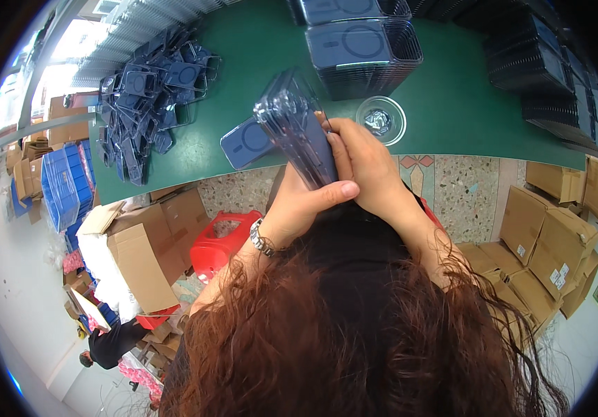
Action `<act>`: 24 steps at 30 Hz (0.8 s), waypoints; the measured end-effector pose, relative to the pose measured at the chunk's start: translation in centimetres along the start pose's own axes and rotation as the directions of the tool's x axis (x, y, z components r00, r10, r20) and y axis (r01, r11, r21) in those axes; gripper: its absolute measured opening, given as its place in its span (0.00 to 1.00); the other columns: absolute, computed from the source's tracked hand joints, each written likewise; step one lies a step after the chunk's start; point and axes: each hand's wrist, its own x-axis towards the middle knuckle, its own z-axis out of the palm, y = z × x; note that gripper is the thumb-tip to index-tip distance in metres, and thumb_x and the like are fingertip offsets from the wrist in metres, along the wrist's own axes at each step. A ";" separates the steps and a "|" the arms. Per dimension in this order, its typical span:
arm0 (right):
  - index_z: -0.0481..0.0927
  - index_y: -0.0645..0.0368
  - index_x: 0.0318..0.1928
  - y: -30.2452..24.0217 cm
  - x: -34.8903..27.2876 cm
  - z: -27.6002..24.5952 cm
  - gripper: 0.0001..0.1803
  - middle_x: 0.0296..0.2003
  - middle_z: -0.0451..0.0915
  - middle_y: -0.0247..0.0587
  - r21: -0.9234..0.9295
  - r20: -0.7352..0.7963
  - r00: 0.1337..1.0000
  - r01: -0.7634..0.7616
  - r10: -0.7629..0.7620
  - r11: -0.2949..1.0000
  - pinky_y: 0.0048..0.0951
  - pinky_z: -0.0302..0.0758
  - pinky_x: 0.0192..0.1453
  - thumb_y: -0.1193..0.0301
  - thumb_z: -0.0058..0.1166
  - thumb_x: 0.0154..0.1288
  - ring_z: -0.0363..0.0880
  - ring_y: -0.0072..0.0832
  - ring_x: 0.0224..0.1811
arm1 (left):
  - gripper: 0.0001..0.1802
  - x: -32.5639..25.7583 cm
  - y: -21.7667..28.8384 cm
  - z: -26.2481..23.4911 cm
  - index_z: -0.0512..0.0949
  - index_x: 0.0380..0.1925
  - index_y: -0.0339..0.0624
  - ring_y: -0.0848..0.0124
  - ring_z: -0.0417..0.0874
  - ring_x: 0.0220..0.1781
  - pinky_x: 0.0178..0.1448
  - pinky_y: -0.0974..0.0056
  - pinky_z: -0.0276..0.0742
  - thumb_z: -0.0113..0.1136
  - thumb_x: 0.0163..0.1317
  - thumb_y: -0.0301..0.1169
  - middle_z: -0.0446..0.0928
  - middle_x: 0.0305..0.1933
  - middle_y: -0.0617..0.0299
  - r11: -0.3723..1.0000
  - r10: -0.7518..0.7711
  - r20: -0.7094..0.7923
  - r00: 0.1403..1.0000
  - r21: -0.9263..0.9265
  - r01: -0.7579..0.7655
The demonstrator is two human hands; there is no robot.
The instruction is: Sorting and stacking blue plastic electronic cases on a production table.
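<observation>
A dark blue translucent phone case (297,132) stands tilted up between my two hands over the table's front edge. I cannot tell whether it is a single case or more than one nested together. My left hand (299,205) is wrapped round its lower end, the thumb lying across toward my right hand. From the right, my right hand (368,163) grips the side edge of the case with curled fingers. Just behind it, another phone case (245,143) with a ring mark lies flat on the green table (243,76).
A loose heap of phone cases (153,90) lies at the left. Neat stacks of cases (361,52) stand at the back, with more stacks (535,62) at the right. A clear round tub (402,125) holds small shiny pieces. Cardboard boxes (542,236) and a red stool (208,250) are below.
</observation>
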 end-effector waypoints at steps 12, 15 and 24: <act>0.73 0.63 0.48 0.1 0.3 0.3 0.08 0.36 0.80 0.48 0.422 0.157 0.955 -0.295 0.251 0.857 0.32 0.76 0.41 0.72 0.48 0.75 0.79 0.36 0.36 | 0.48 0.3 -0.6 0.0 0.57 0.67 0.33 0.69 0.72 0.63 0.68 0.61 0.69 0.78 0.50 0.31 0.69 0.60 0.58 0.993 0.082 -0.027 0.996 0.092 -0.080; 0.73 0.64 0.49 0.2 0.2 -0.1 0.08 0.36 0.80 0.37 0.477 0.198 0.935 -0.354 0.294 0.804 0.24 0.75 0.42 0.73 0.49 0.76 0.76 0.19 0.36 | 0.48 0.0 -0.3 0.0 0.60 0.66 0.33 0.69 0.72 0.63 0.68 0.61 0.69 0.79 0.49 0.32 0.70 0.59 0.58 0.995 0.082 -0.038 0.996 0.060 -0.080; 0.72 0.64 0.46 0.9 0.1 -0.2 0.07 0.38 0.78 0.41 0.546 0.235 0.955 -0.282 0.179 0.789 0.29 0.76 0.45 0.73 0.50 0.74 0.78 0.27 0.39 | 0.52 -0.3 0.1 -1.1 0.58 0.68 0.33 0.67 0.71 0.65 0.70 0.59 0.67 0.81 0.47 0.35 0.69 0.62 0.58 0.964 0.019 0.080 0.997 0.263 -0.040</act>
